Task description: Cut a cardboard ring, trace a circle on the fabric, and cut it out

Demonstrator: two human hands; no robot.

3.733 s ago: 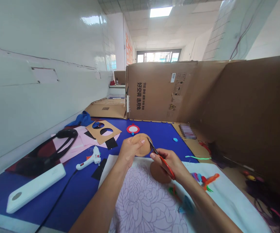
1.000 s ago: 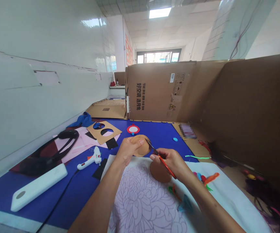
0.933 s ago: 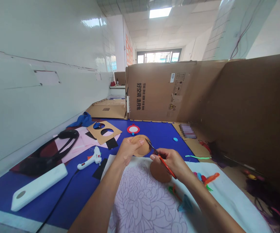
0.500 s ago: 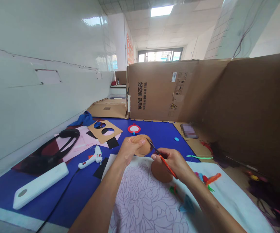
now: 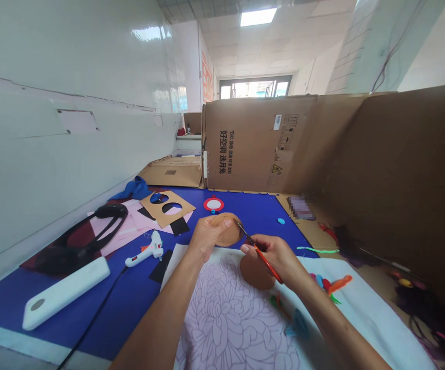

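Note:
Between the thumb and fingers of my left hand (image 5: 206, 235) is a round tan cardboard disc (image 5: 228, 235), raised above the cloth. My right hand (image 5: 271, 253) grips red-handled scissors (image 5: 261, 255); their dark blades meet the right edge of the disc. A second brown disc (image 5: 257, 272) lies below my right hand on a white cloth (image 5: 230, 313) printed with flower outlines. Green and blue fuzzy pieces (image 5: 297, 325) rest near my right forearm, and more coloured bits (image 5: 328, 283) lie to its right.
Leftward are a white glue gun (image 5: 145, 254) with a black cord, a long white device (image 5: 66, 293), black straps (image 5: 107, 231) and cardboard with two round holes (image 5: 167, 207). A red-rimmed white disc (image 5: 214, 204) lies ahead. Tall cardboard walls (image 5: 253, 144) enclose the back and right.
The disc has shifted or turned very slightly at the scissor blades. Both hands keep nearly the same position and grip.

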